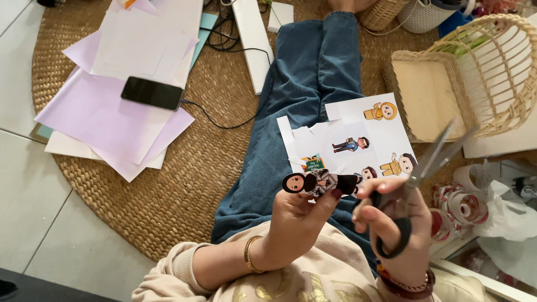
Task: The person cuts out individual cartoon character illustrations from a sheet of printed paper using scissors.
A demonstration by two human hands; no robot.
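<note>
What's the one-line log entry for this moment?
left hand: holds cutout figure | right hand: holds scissors, blades apart | sheet: on lap | phone: on papers

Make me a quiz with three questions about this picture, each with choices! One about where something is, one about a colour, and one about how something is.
1. Where does the black phone lie?
A. on the purple paper
B. in the wicker basket
C. on the person's leg

2. What colour are the handles of the scissors?
A. red
B. black
C. yellow

3. How are the scissor blades?
A. shut tight
B. spread open
C. stuck into paper

Answers:
1. A, the phone rests on the purple sheets on the round woven mat.
2. B, the loops around the right hand fingers are black.
3. B, the two blades part, pointing away, while the left hand holds the paper cutout figure.
</note>
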